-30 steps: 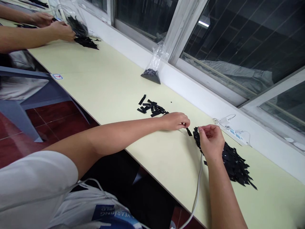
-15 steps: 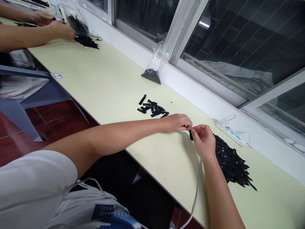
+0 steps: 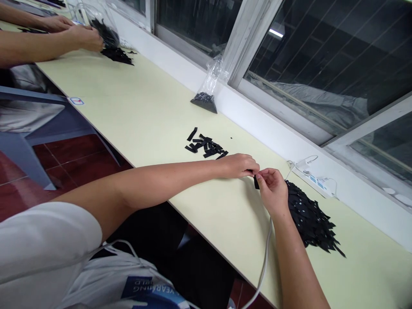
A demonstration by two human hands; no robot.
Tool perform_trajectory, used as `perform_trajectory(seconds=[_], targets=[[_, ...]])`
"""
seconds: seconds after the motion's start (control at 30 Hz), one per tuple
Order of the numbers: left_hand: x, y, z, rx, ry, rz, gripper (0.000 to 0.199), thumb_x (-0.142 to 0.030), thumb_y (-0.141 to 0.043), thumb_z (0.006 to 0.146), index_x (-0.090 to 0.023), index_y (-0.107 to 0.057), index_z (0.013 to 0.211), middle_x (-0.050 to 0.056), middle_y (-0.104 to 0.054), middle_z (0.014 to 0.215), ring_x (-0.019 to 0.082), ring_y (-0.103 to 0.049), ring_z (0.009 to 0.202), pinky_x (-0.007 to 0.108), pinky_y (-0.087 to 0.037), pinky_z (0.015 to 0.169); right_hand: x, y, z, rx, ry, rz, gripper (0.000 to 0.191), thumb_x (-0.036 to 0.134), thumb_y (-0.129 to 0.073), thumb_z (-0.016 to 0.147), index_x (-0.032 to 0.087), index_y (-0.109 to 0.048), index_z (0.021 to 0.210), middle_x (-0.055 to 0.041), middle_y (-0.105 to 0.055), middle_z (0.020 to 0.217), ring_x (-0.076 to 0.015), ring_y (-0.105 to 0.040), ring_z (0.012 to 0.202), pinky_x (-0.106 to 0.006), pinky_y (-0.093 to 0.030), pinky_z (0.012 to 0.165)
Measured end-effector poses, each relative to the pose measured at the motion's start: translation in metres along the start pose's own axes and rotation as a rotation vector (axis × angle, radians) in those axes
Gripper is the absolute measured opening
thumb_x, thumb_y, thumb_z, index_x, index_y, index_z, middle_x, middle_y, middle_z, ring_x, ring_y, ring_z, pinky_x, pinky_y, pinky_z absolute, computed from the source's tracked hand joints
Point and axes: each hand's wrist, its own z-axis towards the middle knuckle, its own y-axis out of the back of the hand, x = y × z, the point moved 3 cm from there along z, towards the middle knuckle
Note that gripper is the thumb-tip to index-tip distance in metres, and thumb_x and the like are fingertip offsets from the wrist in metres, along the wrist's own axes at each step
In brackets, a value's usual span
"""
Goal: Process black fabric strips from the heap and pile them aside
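Observation:
Both my hands meet over the table, their fingertips pinched close together. My left hand [image 3: 240, 166] is closed, palm down, with a bit of black showing under its fingertips. Thumb and fingers of my right hand [image 3: 274, 191] grip a short black strip [image 3: 256, 183], whose end hangs down between the hands. The fingers hide most of it. Just right of my right wrist lies a big heap of black strips [image 3: 310, 219] with small shiny spots. Beyond my left hand is a smaller scatter of black strips [image 3: 209, 147].
A clear plastic bag [image 3: 206, 96] with small black pieces leans at the wall. A power strip [image 3: 313, 180] lies by the window ledge. A white cable [image 3: 265, 262] crosses the table edge near my right forearm. At the far left, a co-worker's hands [image 3: 85, 38] work beside black pieces.
My hands hold nearly the same pose, pinched together at the strip. The view has shifted very slightly. The co-worker's hands have moved a little.

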Motion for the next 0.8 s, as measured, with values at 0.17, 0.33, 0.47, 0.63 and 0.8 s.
perform_trajectory(seconds=[0.17, 0.33, 0.47, 0.63, 0.8], targets=[[-0.0016, -0.0010, 0.0007, -0.002, -0.007, 0.057, 0.013, -0.016, -0.055, 0.096, -0.020, -0.065, 0.090, 0.006, -0.070, 0.090, 0.019, -0.058, 0.092, 0.031, -0.043, 0.086, -0.0012, 0.0004, 0.0007, -0.004, 0.013, 0.029, 0.035, 0.049, -0.072, 0.083, 0.022, -0.057, 0.098, -0.0057, -0.069, 0.093, -0.0188, -0.066, 0.082, -0.035, -0.054, 0.076], [-0.0016, -0.0001, -0.0004, -0.035, -0.026, 0.069, 0.009, -0.017, -0.057, 0.095, -0.019, -0.066, 0.092, 0.006, -0.069, 0.088, 0.020, -0.058, 0.092, 0.031, -0.044, 0.084, -0.0001, 0.0010, 0.0001, -0.004, 0.011, 0.014, 0.031, 0.047, -0.071, 0.084, 0.022, -0.057, 0.098, -0.0055, -0.069, 0.093, -0.0180, -0.067, 0.079, -0.036, -0.055, 0.078], [-0.0014, 0.0000, -0.0012, -0.034, -0.006, 0.087, 0.009, -0.016, -0.058, 0.095, -0.018, -0.066, 0.095, 0.006, -0.069, 0.093, 0.019, -0.058, 0.094, 0.030, -0.044, 0.086, 0.0016, -0.0007, -0.0006, 0.013, 0.004, 0.051, 0.035, 0.041, -0.077, 0.079, 0.022, -0.057, 0.099, -0.0064, -0.069, 0.097, -0.0197, -0.069, 0.086, -0.039, -0.057, 0.083], [-0.0016, -0.0002, -0.0018, -0.026, 0.022, 0.079, 0.011, -0.015, -0.056, 0.095, -0.019, -0.066, 0.092, 0.006, -0.068, 0.091, 0.019, -0.057, 0.093, 0.031, -0.043, 0.085, 0.0025, -0.0026, -0.0014, 0.012, -0.026, 0.070, 0.041, 0.034, -0.083, 0.070, 0.022, -0.056, 0.099, -0.0059, -0.069, 0.098, -0.0197, -0.069, 0.089, -0.040, -0.058, 0.085], [-0.0033, -0.0004, -0.0037, -0.007, 0.018, 0.021, 0.010, -0.015, -0.054, 0.094, -0.019, -0.062, 0.090, 0.007, -0.066, 0.093, 0.020, -0.057, 0.096, 0.031, -0.043, 0.084, 0.0034, -0.0023, -0.0030, 0.007, -0.052, 0.088, 0.039, 0.036, -0.081, 0.073, 0.023, -0.055, 0.099, -0.0059, -0.070, 0.095, -0.0202, -0.069, 0.090, -0.042, -0.057, 0.089]])
